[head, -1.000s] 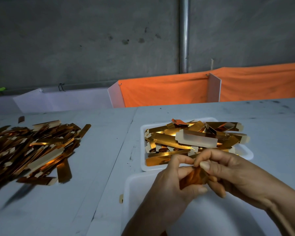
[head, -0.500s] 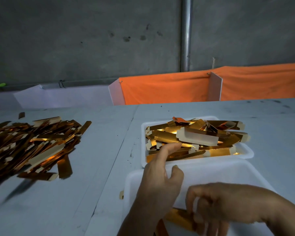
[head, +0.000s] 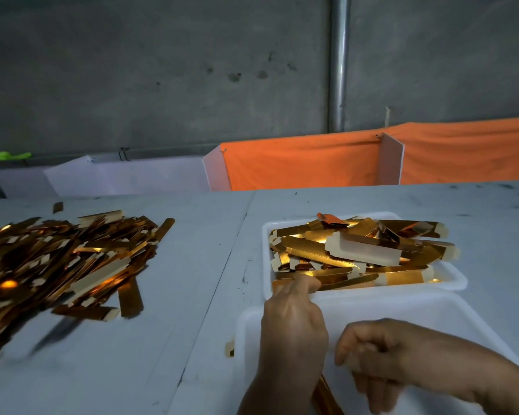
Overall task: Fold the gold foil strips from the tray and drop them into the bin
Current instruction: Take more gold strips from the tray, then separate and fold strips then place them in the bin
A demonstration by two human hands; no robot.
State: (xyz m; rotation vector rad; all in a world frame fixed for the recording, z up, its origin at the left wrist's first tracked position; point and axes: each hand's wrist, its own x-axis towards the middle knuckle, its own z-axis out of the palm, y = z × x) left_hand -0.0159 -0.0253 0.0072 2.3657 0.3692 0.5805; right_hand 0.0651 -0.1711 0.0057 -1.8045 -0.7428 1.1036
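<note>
On the grey surface (head: 477,223), thin gold foil card strips (head: 336,277) lie heaped in the shallow white tray (head: 453,280), long axes mostly left-right; likely light, springy, slick, best pinched near an end. Left hand (head: 294,324) touches the nearest strip's left end, grip unclear; right hand (head: 381,357) hangs loosely curled and empty over the white plastic bin (head: 417,307).

A pale grey-white flat tabletop (head: 174,348) carries 2 white plastic containers: a shallow rectangular tray (head: 454,280) heaped with gold foil strips (head: 342,253), and touching its near edge, a larger white bin (head: 402,307). A loose pile of gold strips (head: 60,262) lies well apart to the left.
</note>
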